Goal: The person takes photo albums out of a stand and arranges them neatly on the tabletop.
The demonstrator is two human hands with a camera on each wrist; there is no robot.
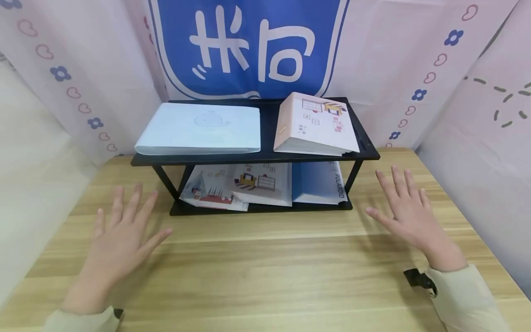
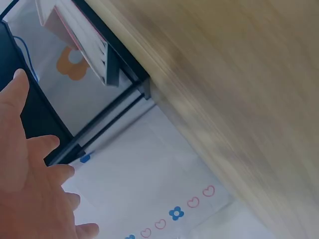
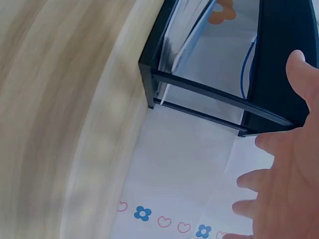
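Observation:
My left hand (image 1: 118, 242) is held with fingers spread, left of a black two-tier shelf (image 1: 265, 158), and holds nothing. On the other side, the right hand (image 1: 410, 216) is likewise spread and empty, to the right of the shelf. A light blue album with a whale drawing (image 1: 199, 129) lies on the upper tier at left. Beside it, a white and pink album (image 1: 319, 122) lies at right. The lower tier bears two illustrated white albums (image 1: 217, 189) (image 1: 265, 184) and a blue album marked POLAROID (image 1: 317, 182). The top tier partly hides these lower ones.
The shelf stands at the back of a wooden table (image 1: 265, 272). Behind it hangs a white cloth (image 1: 398, 41) with a blue sign (image 1: 253, 46); pale cloth also runs along both sides. A dark strap piece (image 1: 419, 280) sits at the right cuff.

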